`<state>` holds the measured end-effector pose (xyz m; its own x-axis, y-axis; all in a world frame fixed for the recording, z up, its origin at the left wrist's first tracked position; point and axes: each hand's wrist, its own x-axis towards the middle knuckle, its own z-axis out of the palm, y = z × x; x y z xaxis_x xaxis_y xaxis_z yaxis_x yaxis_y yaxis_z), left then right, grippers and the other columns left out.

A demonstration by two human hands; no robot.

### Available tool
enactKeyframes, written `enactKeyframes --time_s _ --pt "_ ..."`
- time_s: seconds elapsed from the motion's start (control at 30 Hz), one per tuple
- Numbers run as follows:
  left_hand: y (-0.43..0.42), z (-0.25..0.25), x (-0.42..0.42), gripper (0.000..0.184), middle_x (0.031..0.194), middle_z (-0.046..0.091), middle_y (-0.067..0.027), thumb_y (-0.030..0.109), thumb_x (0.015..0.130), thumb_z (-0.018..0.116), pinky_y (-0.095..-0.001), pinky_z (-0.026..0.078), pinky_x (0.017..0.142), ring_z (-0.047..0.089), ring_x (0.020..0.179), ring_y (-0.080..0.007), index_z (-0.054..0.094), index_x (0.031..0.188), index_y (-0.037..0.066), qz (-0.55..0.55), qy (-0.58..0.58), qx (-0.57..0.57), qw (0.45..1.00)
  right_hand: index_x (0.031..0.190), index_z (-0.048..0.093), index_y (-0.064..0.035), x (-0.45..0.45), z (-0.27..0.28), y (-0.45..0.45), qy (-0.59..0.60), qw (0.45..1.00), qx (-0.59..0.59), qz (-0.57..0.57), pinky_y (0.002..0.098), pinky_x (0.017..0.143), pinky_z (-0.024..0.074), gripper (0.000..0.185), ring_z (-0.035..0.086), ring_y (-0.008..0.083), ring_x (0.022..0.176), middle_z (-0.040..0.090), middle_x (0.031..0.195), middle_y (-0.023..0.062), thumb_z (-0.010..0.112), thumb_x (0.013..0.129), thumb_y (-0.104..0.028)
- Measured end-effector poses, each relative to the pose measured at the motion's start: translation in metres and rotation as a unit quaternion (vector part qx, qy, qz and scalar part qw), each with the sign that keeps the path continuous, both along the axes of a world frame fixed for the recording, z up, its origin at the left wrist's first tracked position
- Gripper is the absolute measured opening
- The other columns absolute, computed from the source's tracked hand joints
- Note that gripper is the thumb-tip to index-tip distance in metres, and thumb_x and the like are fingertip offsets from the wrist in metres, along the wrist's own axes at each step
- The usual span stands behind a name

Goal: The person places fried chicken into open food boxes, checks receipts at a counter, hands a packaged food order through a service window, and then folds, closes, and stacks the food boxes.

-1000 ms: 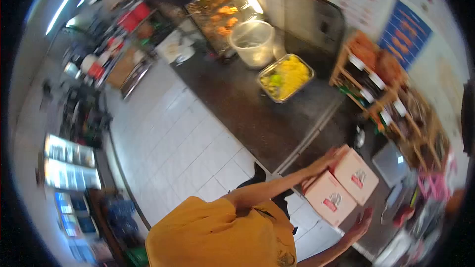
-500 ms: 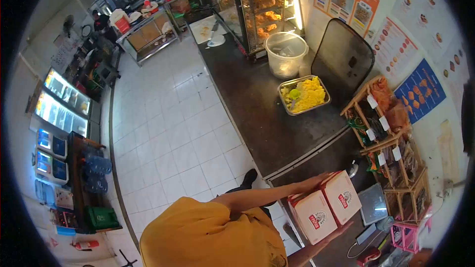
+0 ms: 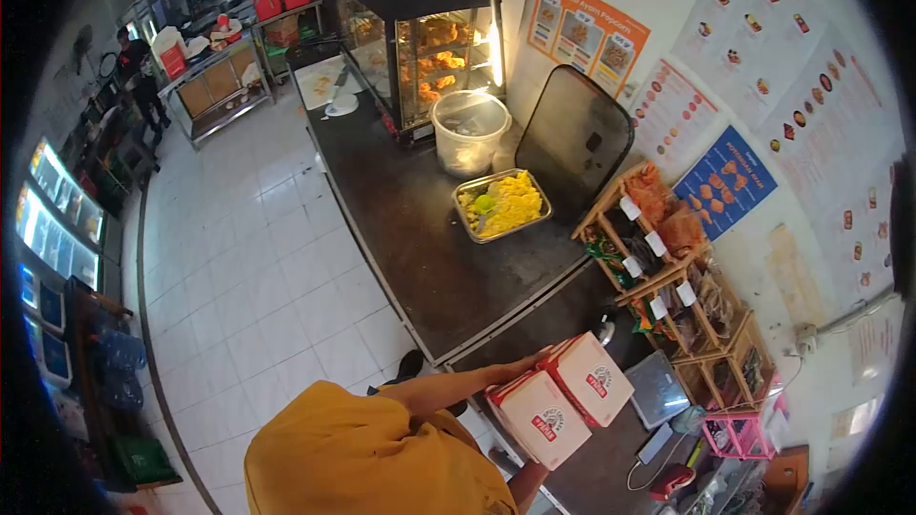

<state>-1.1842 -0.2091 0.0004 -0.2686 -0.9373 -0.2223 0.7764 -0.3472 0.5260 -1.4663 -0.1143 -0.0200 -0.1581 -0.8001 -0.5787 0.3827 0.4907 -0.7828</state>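
Two stacks of pale pink boxes with red logos, an upper one (image 3: 590, 372) and a lower one (image 3: 541, 418), stand side by side at the counter's front edge. My left hand (image 3: 527, 366) presses against their upper-left side, its fingertips partly hidden. At the bottom, my right hand (image 3: 534, 473) holds the lower side, mostly covered by the boxes. Both hands have the stacks between them.
The dark counter (image 3: 401, 267) bears a tray of yellow food (image 3: 510, 205), a white bucket (image 3: 468, 133) and a lit food warmer (image 3: 439, 48). Right of the boxes are a silver device (image 3: 658, 389) and wooden racks (image 3: 682, 296). A person (image 3: 140, 81) stands far back.
The view has swung right, so things appear farther left. My right hand, apart from the boxes a second ago, has come against them. The two stacks remain together between my hands.
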Motion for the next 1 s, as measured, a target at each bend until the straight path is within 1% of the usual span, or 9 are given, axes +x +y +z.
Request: enactKeyframes --time_s 0.37,0.47,0.53,0.57,0.63,0.67,0.7,0.9,1.0 --pt "-0.033 -0.025 -0.009 0.056 0.128 0.066 -0.009 0.054 0.105 0.041 -0.039 0.053 0.099 0.064 0.114 -0.0191 0.059 0.136 0.011 -0.006 0.033 -0.01 0.999 0.127 0.055 -0.0054 -0.001 -0.018 0.0 0.03 0.998 0.036 0.033 0.0352 0.087 0.0508 0.039 0.06 0.0226 0.105 0.061 0.119 0.0126 0.06 0.095 -0.027" --pt "-0.025 0.016 -0.005 0.054 0.133 0.064 -0.0076 0.049 0.104 0.046 -0.0394 0.051 0.1 0.063 0.116 -0.02 0.055 0.141 0.011 0.003 0.003 -0.046 0.999 0.125 0.057 -0.0054 0.008 -0.02 -0.013 0.034 0.997 0.042 0.063 0.035 0.086 0.0511 0.038 0.061 0.0224 0.103 0.062 0.117 0.0123 0.061 0.095 -0.028" --pt "-0.04 -0.024 -0.004 0.057 0.136 0.062 -0.0083 0.048 0.101 0.052 -0.0406 0.046 0.106 0.06 0.121 -0.0216 0.053 0.144 0.011 -0.001 -0.114 -0.101 0.988 0.124 0.057 -0.0055 0.021 -0.012 -0.038 0.041 0.993 0.041 0.108 0.0349 0.085 0.0512 0.037 0.061 0.0222 0.102 0.063 0.116 0.0121 0.061 0.094 -0.028" --pt "-0.059 -0.109 -0.007 0.067 0.145 0.051 -0.0096 0.051 0.097 0.056 -0.0424 0.04 0.11 0.05 0.13 -0.0252 0.045 0.148 0.01 0.008 -0.295 -0.159 0.942 0.123 0.058 -0.0055 0.028 -0.01 -0.052 0.043 0.989 0.032 0.138 0.0349 0.085 0.0513 0.037 0.061 0.0222 0.101 0.063 0.116 0.0121 0.061 0.094 -0.028" --pt "-0.088 -0.236 -0.006 0.091 0.162 0.029 -0.0121 0.058 0.09 0.064 -0.0462 0.027 0.118 0.031 0.146 -0.0324 0.029 0.157 0.009 0.029 -0.664 -0.213 0.716 0.122 0.059 -0.0055 0.054 -0.003 -0.08 0.056 0.978 0.016 0.199 0.0348 0.084 0.0515 0.037 0.061 0.022 0.1 0.063 0.114 0.0119 0.062 0.094 -0.028" --pt "-0.051 -0.168 0.015 0.093 0.164 0.025 -0.0113 0.057 0.09 0.065 -0.0488 0.027 0.118 0.028 0.147 -0.0342 0.024 0.159 0.011 0.028 -0.494 -0.032 0.868 0.122 0.059 -0.0055 0.068 -0.002 -0.092 0.061 0.97 0.008 0.234 0.0348 0.084 0.0515 0.036 0.062 0.0219 0.099 0.064 0.114 0.0118 0.062 0.094 -0.029" --pt "-0.001 -0.052 0.044 0.095 0.166 0.021 -0.0105 0.056 0.09 0.065 -0.0513 0.028 0.117 0.025 0.149 -0.036 0.018 0.161 0.013 0.108 -0.289 0.166 0.937 0.121 0.059 -0.0055 0.088 -0.001 -0.101 0.065 0.962 0.0 0.264 0.0347 0.083 0.0516 0.036 0.062 0.0219 0.099 0.064 0.113 0.0117 0.062 0.094 -0.029" --pt "0.162 -0.053 0.186 0.081 0.16 0.032 -0.0109 0.059 0.095 0.055 -0.0486 0.046 0.102 0.049 0.132 -0.0294 0.027 0.158 0.016 0.169 -0.32 0.191 0.913 0.118 0.062 -0.0056 0.249 0.017 -0.11 0.058 0.88 -0.054 0.469 0.0345 0.081 0.0521 0.035 0.063 0.0214 0.095 0.065 0.109 0.0111 0.063 0.093 -0.03" --pt "0.248 -0.061 0.245 0.081 0.149 0.048 -0.0144 0.059 0.095 0.056 -0.0497 0.043 0.107 0.053 0.129 -0.0314 0.031 0.155 0.011 0.26 -0.271 0.202 0.904 0.116 0.063 -0.0056 0.334 0.026 -0.079 0.046 0.826 -0.07 0.558 0.0344 0.08 0.0523 0.034 0.063 0.0212 0.093 0.066 0.107 0.0108 0.064 0.092 -0.03"
